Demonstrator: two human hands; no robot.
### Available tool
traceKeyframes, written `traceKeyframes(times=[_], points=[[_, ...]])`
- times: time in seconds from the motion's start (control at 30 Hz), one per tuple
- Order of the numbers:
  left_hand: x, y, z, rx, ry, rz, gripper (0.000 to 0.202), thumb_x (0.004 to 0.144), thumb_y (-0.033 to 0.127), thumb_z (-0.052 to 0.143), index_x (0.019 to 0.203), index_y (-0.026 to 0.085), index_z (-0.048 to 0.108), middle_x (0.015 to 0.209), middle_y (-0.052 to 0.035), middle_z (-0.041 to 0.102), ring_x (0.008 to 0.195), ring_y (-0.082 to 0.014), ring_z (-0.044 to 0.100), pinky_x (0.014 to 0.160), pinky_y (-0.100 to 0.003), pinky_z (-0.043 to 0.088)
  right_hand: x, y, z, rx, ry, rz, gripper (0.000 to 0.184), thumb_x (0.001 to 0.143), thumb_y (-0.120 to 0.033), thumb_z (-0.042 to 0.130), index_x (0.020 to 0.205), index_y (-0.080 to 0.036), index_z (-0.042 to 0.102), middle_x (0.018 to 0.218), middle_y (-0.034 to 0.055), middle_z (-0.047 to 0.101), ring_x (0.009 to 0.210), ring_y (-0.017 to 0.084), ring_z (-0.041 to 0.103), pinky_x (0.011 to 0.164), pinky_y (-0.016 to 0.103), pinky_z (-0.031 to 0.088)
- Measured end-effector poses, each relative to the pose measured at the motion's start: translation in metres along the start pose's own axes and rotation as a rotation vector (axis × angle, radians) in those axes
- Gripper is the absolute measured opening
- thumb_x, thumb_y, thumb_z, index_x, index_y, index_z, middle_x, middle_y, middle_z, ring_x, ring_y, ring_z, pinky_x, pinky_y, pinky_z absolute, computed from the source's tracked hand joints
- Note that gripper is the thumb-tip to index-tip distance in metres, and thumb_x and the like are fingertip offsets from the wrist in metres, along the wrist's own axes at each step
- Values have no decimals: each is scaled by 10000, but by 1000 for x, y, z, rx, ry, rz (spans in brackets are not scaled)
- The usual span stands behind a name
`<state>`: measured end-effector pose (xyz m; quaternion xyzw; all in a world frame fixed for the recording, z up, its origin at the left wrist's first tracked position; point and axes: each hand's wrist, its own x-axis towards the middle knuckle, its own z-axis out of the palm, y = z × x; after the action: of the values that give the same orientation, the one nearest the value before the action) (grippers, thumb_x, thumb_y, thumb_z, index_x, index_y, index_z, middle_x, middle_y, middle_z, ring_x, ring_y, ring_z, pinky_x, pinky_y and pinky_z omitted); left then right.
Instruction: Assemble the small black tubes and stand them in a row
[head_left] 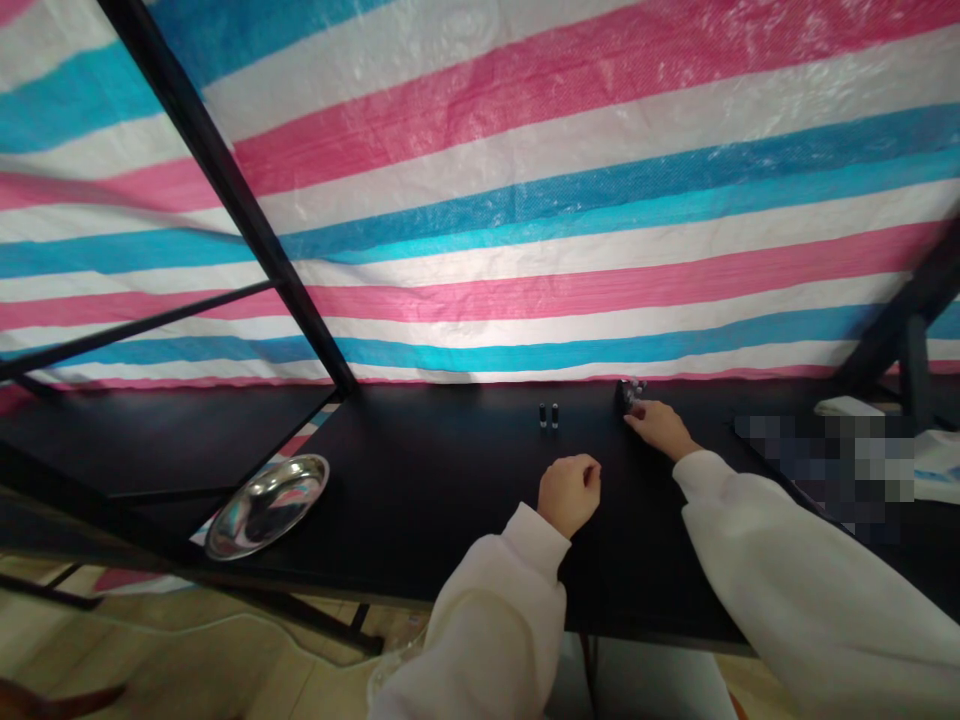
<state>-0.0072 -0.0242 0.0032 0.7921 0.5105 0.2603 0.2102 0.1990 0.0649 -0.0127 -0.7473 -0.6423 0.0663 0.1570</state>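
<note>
My left hand (568, 492) rests on the black table (420, 500) as a loose fist, and I see nothing in it. My right hand (660, 425) reaches further back, its fingertips touching a small dark object with shiny parts (628, 393) near the striped sheet. Whether the fingers grip it is hard to make out. Two small dark upright cylinders (548, 416) stand side by side on the table, left of my right hand and beyond my left hand. Both arms wear white sleeves.
A shiny metal dish (268, 504) lies at the table's left front corner. Black frame bars (225, 190) slant across the left; another stands at the right (911, 375). A pink, blue and white striped sheet (525, 200) hangs behind. White items (847, 406) lie far right.
</note>
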Motion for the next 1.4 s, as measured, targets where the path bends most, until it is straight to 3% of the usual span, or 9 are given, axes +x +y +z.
traceKeyframes(times=[0.4,0.7,1.13,1.4], points=[[0,1,-1,21,-13,-5,242,820,255,419,823,200,655,772,-22,662,680,-138,588,673,-252,441,5,18,-4,-12,-17,36,213,734,-318,568,745,-154,704,771,91,673,784,213,628,631,250,418],[-1,1,-1,29,-12,0,259,825,267,404,822,204,656,763,-21,659,672,-136,587,670,-249,445,4,17,-4,22,-6,82,307,757,-419,522,861,-203,714,813,85,683,778,218,632,611,258,426],[-2,2,0,18,4,3,248,816,262,419,817,205,661,755,-22,663,642,-132,584,634,-239,438,3,23,-6,45,-32,57,362,737,-442,533,940,-191,696,882,89,682,855,243,624,650,275,436],[-1,3,-2,25,-8,-29,240,814,256,427,831,215,663,773,-18,666,677,-139,597,651,-240,443,-13,16,-24,-140,-111,99,315,730,-420,559,864,-160,674,840,117,665,801,238,631,634,291,440]])
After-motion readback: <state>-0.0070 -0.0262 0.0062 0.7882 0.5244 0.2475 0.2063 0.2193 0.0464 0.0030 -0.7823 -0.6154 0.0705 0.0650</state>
